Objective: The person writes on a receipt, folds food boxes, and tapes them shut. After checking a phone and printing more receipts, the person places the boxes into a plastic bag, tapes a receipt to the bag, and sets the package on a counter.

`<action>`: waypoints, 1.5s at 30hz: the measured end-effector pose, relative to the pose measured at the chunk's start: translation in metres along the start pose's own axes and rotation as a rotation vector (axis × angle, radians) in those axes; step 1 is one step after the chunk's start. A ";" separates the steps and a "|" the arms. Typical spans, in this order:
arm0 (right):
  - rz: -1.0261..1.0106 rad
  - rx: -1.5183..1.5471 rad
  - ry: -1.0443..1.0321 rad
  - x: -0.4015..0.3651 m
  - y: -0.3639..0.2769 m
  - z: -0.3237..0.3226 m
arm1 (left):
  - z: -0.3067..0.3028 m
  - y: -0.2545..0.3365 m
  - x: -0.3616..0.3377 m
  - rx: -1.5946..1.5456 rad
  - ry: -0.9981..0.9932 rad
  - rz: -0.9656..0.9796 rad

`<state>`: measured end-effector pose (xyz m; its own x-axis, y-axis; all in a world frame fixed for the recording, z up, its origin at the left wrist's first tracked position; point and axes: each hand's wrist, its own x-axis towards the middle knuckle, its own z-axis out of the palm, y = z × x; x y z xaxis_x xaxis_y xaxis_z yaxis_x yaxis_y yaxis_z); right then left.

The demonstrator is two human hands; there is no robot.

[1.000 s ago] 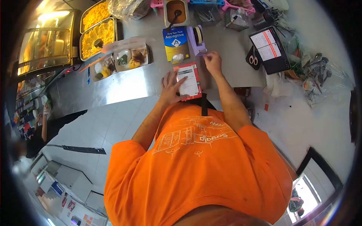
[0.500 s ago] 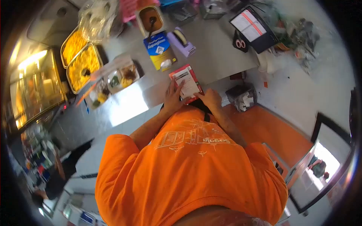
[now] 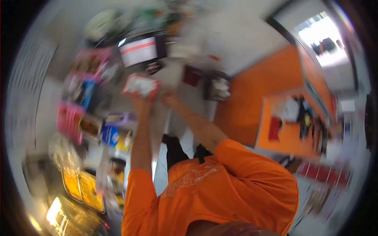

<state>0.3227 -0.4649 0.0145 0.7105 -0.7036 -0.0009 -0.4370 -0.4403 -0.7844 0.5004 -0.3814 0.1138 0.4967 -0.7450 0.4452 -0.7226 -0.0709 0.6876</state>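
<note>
My left hand [image 3: 142, 96] reaches out over the steel counter, gripping the near edge of a flat red-and-white packet [image 3: 141, 85]. Motion blur smears the packet's print. To its right my right hand [image 3: 169, 99] hangs apart from the packet, near the counter's edge, its fingers blurred. Just beyond the packet lie dark-handled scissors [image 3: 154, 67] and a black folder [image 3: 161, 46] with a white sheet [image 3: 138, 52] crossed by a red stripe.
Left of my arm stand a blue-and-yellow box [image 3: 111, 135], a purple tape dispenser [image 3: 125, 118] and pink baskets [image 3: 70, 121]. Trays of yellow food [image 3: 92, 192] sit at lower left. A dark bin [image 3: 217, 87] stands right of the counter, before an orange panel [image 3: 242, 88].
My body and view have turned right. The packet has gone from the counter's front edge, under both hands, farther out toward the folder with my left hand; my right hand has come off it.
</note>
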 end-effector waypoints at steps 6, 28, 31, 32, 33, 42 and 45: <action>0.000 0.445 -0.033 -0.195 -0.114 -0.112 | 0.003 0.051 -0.030 0.311 0.189 0.059; 0.603 0.108 0.970 -0.764 0.329 -0.814 | 0.292 0.808 -0.452 -0.598 -0.982 0.806; 0.613 0.053 0.850 -0.735 0.391 -0.871 | 0.406 0.862 -0.460 -0.440 -0.913 0.779; 0.619 0.048 0.800 -0.728 0.399 -0.885 | 0.441 0.878 -0.461 -0.328 -0.875 0.773; 0.630 0.044 0.745 -0.731 0.410 -0.890 | 0.464 0.886 -0.469 -0.207 -0.861 0.757; 0.373 -0.204 0.213 -0.821 0.315 -0.864 | 0.573 0.908 -0.479 0.110 -0.901 0.607; 0.295 -0.189 -0.062 -0.896 0.287 -0.866 | 0.579 0.916 -0.486 0.239 -0.769 0.585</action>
<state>-0.9170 -0.4439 0.3270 0.5682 -0.7830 -0.2529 -0.7185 -0.3224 -0.6163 -0.6814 -0.4679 0.1950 -0.3546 -0.9264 0.1266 -0.8739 0.3765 0.3074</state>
